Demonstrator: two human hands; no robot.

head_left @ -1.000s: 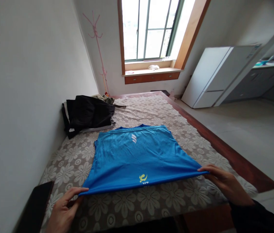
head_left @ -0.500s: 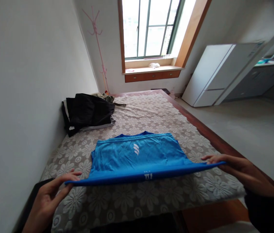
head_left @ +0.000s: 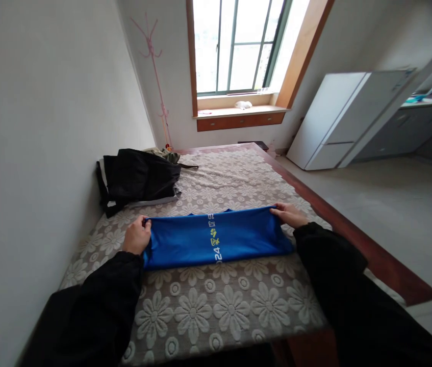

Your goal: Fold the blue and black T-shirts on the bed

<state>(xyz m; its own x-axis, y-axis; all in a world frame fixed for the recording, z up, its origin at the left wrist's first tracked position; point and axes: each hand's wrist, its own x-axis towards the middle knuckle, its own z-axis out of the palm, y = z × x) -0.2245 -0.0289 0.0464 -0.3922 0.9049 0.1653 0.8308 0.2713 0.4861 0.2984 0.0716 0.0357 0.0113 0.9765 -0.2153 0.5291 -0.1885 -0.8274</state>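
Fingers of the left hand (head_left: 138, 236) and right hand (head_left: 289, 215) are pinched on the far corners of the shirt (head_left: 188, 239), which lies folded across the cover (head_left: 231, 306). Both forearms angle inward from the near side. A crosswise fold seems in hand; the next move probably calls for laying that edge level.

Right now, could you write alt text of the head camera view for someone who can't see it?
The left hand and right hand grip the far corners of a folded blue garment on a flowered cloth. Dark clothes lie beyond, by the left wall; a window and white fridge are further back.
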